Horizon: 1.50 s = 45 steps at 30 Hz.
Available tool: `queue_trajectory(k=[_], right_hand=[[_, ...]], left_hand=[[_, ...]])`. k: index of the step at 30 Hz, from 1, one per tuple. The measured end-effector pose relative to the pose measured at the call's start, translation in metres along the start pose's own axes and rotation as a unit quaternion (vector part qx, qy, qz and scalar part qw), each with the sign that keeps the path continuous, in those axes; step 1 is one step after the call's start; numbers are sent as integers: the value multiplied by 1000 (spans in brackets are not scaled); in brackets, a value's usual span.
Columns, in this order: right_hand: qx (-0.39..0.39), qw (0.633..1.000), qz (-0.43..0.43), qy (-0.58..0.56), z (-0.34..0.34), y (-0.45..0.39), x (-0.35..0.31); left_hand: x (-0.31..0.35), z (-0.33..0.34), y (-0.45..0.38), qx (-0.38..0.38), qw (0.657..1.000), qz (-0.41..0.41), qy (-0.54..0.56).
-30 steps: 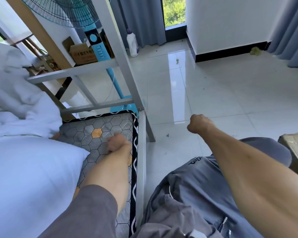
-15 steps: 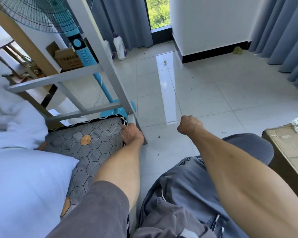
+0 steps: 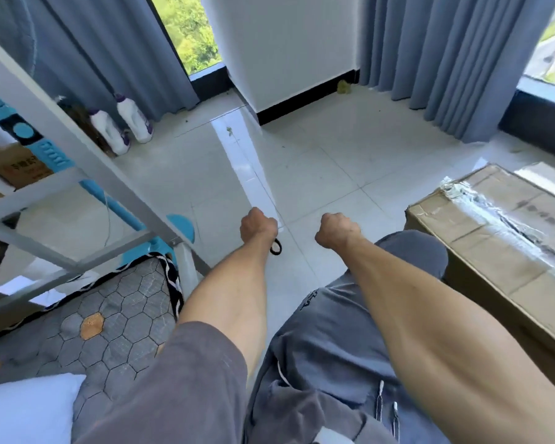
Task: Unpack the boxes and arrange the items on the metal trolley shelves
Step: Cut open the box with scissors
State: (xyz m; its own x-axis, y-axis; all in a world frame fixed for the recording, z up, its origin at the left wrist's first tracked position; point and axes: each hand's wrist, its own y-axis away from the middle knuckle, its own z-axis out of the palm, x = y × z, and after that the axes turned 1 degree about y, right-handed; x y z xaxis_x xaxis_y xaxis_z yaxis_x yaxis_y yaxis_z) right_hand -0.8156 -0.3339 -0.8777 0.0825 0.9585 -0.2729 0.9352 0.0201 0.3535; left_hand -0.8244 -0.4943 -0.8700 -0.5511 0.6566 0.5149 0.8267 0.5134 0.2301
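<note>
Over the white tiled floor, near the middle of the view, the person stretches both bare arms forward. The left hand has its fingers curled closed, and a small black loop shows just under its wrist; I cannot tell if the hand holds this loop or what the loop belongs to. The right hand is just beside it at 3 o'clock, also curled into a fist, with nothing visible inside. The cardboard box lies on the floor at 3 o'clock from the right hand, well apart from it and touched by neither hand. Its long axis runs from about 10 o'clock to 4 o'clock, and a strip of shiny clear tape follows this same line along the closed top. At 9 o'clock from the left hand stands a grey metal frame with slanting bars, and a blue fan stand is behind its foot. Below the frame lies a mattress with a hexagon pattern. At 11 o'clock two white bottles stand on the floor near grey-blue curtains. A smaller brown box is seen through the frame at the left edge.
</note>
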Motion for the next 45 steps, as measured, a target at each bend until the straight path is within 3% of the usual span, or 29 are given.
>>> queue_trajectory(k=[5, 10, 13, 17, 19, 26, 28, 30, 33, 36, 39, 41, 43, 45], right_hand=[[65, 988, 93, -106, -17, 8, 61], [169, 902, 209, -339, -40, 10, 113], [236, 816, 265, -457, -51, 10, 145], [327, 628, 316, -631, -58, -1, 189], [343, 558, 332, -679, -68, 11, 194], [388, 532, 406, -634, -68, 13, 198], [386, 549, 427, -606, -71, 6, 203], [374, 595, 425, -570, -73, 1, 212], [351, 642, 449, -513, -69, 3, 233], [347, 732, 454, -371, -58, 7, 249], [389, 835, 351, -170, -45, 3, 255], [355, 891, 273, -80, -43, -3, 256], [312, 919, 235, -52, -43, -9, 256], [303, 922, 230, -73, -46, -16, 262]], left_hand=[[115, 47, 33, -54, 990, 107, 75], [206, 93, 78, -110, 967, 184, 141], [237, 117, 99, -148, 953, 202, 170], [252, 146, 117, -187, 939, 219, 189], [250, 160, 126, -209, 937, 210, 185], [238, 191, 131, -325, 919, 143, 173], [232, 196, 121, -345, 916, 144, 148], [230, 201, 108, -358, 909, 145, 155], [239, 208, 88, -296, 928, 149, 169], [251, 211, 84, -284, 929, 180, 155], [259, 221, 88, -272, 934, 190, 135], [264, 231, 91, -280, 932, 197, 118], [270, 242, 91, -288, 927, 208, 125], [279, 249, 90, -282, 918, 227, 164]])
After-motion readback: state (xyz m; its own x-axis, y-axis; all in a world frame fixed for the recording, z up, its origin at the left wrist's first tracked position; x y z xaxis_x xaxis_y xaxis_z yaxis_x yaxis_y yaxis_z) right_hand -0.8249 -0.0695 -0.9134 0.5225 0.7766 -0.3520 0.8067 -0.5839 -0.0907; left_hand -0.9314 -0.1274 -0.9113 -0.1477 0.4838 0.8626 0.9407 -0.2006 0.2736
